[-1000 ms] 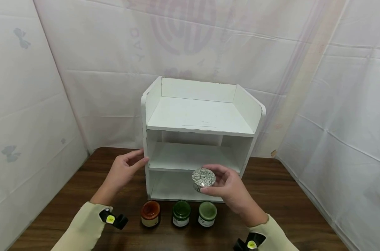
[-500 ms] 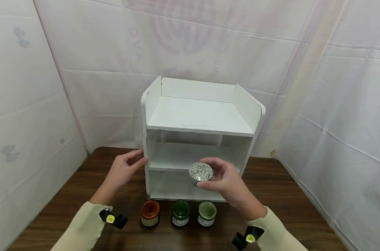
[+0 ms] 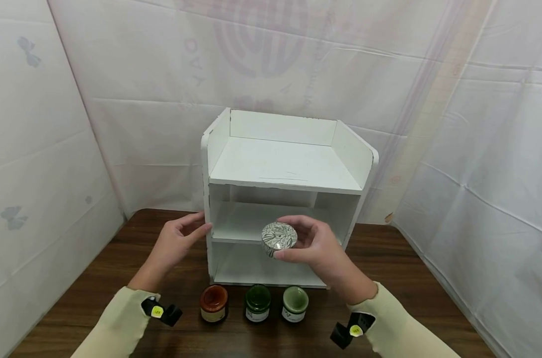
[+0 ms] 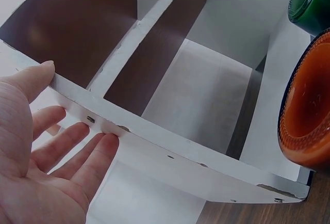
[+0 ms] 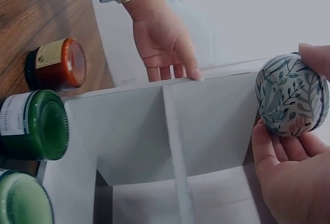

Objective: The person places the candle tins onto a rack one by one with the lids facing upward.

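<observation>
In my right hand (image 3: pixel 320 248) I grip a round tin (image 3: pixel 279 237) with a leafy pattern on its lid and side, thumb on one side and fingers on the other. It is held up in front of the middle shelf of a white shelf unit (image 3: pixel 284 186). The right wrist view shows the patterned tin (image 5: pixel 291 95) between thumb and fingers. My left hand (image 3: pixel 177 241) touches the unit's left side panel. In the left wrist view, the left hand's fingertips (image 4: pixel 109 140) lie against the panel's outer face, the thumb at its front edge.
Three glass jars stand in a row on the wooden table (image 3: pixel 168 343) before the unit: an orange jar (image 3: pixel 214 303), a dark green jar (image 3: pixel 258 302) and a light green jar (image 3: pixel 295 303). White cloth (image 3: pixel 118 99) hangs behind and on both sides.
My right hand has moved up and slightly left with the tin, from before the lower shelf to before the middle one. The left hand has stayed on the side panel.
</observation>
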{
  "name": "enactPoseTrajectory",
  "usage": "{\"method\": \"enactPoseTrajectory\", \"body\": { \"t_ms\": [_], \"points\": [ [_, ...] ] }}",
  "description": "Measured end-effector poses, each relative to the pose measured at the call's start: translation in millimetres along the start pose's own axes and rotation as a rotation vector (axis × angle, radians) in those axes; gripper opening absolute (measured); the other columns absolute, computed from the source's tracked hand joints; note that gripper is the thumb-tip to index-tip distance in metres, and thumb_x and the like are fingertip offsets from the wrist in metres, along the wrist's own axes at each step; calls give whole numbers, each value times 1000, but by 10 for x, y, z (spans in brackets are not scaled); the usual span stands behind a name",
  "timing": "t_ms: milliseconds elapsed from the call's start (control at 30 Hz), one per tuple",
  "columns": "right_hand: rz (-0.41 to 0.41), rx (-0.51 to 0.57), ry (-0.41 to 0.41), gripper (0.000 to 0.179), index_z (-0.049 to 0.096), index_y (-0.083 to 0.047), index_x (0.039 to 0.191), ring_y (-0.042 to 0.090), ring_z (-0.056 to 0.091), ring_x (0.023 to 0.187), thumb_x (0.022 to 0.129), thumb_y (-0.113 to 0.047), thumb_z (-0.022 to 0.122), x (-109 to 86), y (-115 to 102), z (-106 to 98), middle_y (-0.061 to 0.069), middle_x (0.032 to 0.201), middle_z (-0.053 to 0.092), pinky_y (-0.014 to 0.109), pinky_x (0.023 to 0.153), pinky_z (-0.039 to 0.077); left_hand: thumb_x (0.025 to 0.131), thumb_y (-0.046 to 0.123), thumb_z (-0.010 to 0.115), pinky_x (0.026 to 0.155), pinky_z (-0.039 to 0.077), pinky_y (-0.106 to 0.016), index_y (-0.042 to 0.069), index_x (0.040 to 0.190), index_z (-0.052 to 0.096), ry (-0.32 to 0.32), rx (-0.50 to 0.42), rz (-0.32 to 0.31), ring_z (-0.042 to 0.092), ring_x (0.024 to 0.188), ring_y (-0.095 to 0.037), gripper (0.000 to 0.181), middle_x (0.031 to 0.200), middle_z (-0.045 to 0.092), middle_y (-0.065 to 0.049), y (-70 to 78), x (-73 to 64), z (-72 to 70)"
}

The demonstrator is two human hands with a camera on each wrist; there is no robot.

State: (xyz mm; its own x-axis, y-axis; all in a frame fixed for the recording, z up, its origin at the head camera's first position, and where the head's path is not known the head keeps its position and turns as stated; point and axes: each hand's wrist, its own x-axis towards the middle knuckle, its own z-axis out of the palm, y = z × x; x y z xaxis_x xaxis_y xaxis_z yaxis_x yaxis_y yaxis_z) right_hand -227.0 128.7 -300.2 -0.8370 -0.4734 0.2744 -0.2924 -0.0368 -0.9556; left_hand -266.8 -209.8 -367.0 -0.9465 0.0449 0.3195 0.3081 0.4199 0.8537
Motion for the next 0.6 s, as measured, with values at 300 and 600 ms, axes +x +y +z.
{"method": "enactPoseTrajectory", "body": {
  "t_ms": [300, 600],
  "points": [
    [-11, -10, 12, 62, 61, 0, 133, 16, 71, 102, 76, 1, 86, 98, -139, 55, 11, 123, 68, 25, 84, 58, 99, 40, 68, 86, 51, -13, 9, 146, 58, -9, -16, 5, 63, 122, -30, 57, 139, 65, -15, 18, -1, -5],
    [-12, -29, 8, 60, 61, -1, 133, 15, 71, 101, 78, 1, 85, 183, -268, 71, 11, 121, 69, 25, 82, 59, 99, 41, 68, 86, 51, -13, 8, 148, 56, -13, -14, 0, 62, 124, -32, 59, 140, 64, -15, 27, -11, -12]
  ]
}}
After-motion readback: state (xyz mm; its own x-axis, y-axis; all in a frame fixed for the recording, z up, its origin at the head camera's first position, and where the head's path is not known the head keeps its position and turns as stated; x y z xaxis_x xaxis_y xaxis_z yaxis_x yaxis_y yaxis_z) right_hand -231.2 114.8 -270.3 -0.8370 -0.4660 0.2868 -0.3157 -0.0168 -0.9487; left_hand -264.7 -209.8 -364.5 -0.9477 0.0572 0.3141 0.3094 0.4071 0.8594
